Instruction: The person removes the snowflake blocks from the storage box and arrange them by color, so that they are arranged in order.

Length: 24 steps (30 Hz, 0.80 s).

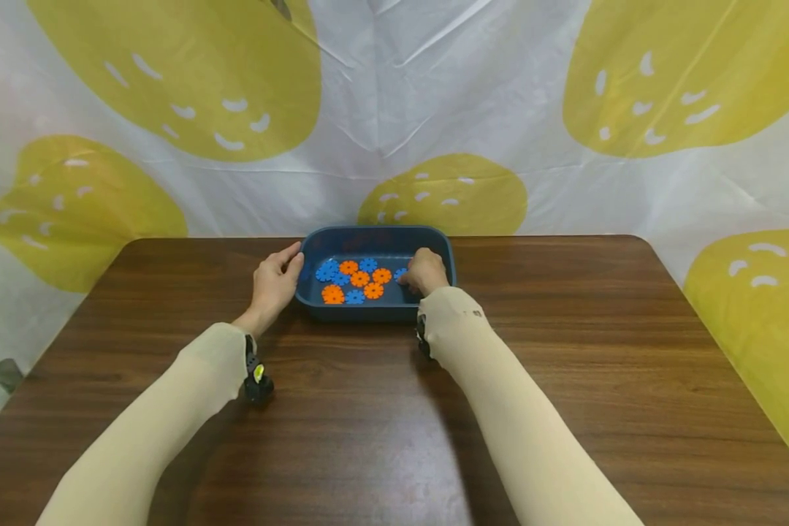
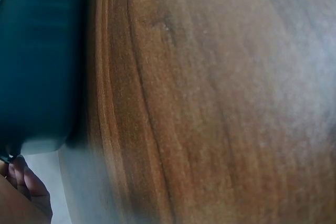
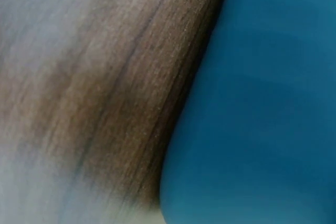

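A dark blue rectangular tub [image 1: 368,313] stands near the back edge of the table, with several blue and orange notched plastic discs [image 1: 359,278] lying on its floor. At the tub's left end, my left hand [image 1: 276,281] holds the rim between thumb and fingers; the left wrist view shows those fingers [image 2: 34,184] right at the tub's corner. My right hand [image 1: 427,272] reaches over the front rim into the right part of the tub. Its fingertips point down at a blue disc [image 1: 400,274] and partly cover it. I cannot tell whether they pinch it.
The brown wooden table [image 1: 598,351] extends in front of the tub and to both sides. Close behind it hangs a white cloth [image 1: 250,190] with large yellow fruit shapes. The tub's outer wall [image 3: 257,108] fills the right side of the right wrist view.
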{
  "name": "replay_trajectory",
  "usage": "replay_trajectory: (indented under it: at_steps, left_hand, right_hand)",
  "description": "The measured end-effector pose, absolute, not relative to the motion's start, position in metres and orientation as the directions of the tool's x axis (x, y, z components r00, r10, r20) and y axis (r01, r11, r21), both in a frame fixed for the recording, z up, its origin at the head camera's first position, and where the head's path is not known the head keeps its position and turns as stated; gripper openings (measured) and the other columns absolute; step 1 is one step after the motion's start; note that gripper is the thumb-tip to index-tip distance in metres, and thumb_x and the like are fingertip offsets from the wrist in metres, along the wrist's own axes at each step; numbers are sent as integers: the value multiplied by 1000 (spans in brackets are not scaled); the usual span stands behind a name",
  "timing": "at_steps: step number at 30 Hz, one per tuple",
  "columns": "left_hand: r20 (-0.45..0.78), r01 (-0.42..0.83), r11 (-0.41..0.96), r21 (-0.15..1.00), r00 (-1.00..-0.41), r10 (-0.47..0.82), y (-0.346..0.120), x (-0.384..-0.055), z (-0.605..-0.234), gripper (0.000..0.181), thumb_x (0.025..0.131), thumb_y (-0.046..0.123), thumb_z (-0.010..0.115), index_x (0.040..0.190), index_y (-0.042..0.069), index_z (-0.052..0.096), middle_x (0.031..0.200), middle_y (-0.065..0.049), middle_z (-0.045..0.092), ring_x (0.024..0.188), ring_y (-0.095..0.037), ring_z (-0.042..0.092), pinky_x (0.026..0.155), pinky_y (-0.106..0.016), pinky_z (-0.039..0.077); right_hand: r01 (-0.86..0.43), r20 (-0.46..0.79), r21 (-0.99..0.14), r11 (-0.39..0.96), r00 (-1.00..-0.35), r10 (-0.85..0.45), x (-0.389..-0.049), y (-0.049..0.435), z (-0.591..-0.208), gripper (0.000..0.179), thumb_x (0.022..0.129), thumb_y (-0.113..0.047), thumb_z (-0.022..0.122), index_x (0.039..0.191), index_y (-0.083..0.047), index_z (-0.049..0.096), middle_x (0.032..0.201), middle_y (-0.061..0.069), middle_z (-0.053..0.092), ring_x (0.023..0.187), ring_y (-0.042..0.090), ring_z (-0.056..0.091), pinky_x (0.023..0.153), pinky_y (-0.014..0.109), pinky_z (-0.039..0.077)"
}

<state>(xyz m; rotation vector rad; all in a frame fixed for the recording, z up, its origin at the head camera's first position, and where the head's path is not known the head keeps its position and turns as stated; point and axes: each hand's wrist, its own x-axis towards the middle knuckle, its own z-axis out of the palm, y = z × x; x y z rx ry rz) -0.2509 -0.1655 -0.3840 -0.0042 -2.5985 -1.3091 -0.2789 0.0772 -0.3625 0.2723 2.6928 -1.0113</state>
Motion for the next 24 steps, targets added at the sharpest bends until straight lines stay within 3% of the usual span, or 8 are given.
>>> replay_trajectory:
  at_steps: [9, 17, 24]
  left_hand:
    - [206, 109, 602, 791, -974, -94, -165, -254, -386, 40, 100, 22, 47, 136, 6, 51, 129, -20, 54, 114, -33, 53, 96, -45, 42]
    - [212, 112, 599, 793, -972, -98, -164, -255, -386, 40, 99, 22, 47, 136, 7, 51, 129, -20, 55, 115, -34, 52, 97, -45, 41]
    - [190, 105, 587, 803, -978, -84, -164, -255, -386, 41, 100, 23, 46, 138, 7, 49, 132, -19, 52, 117, -33, 51, 97, -46, 42]
  right_hand:
    - [290, -318, -649, 703, -943, 96, -281, 80, -363, 28, 79, -7, 75, 103, 0, 62, 83, 10, 62, 60, 15, 56, 60, 26, 51]
    - [249, -268, -663, 706, -960, 87, -282, 81, -365, 25, 79, -5, 74, 99, 0, 61, 87, 10, 60, 65, 18, 57, 62, 28, 50]
    - [220, -226, -691, 688, -971, 83, -280, 82, -365, 19, 79, -4, 74, 93, -2, 61, 88, 12, 62, 58, 16, 57, 59, 27, 51]
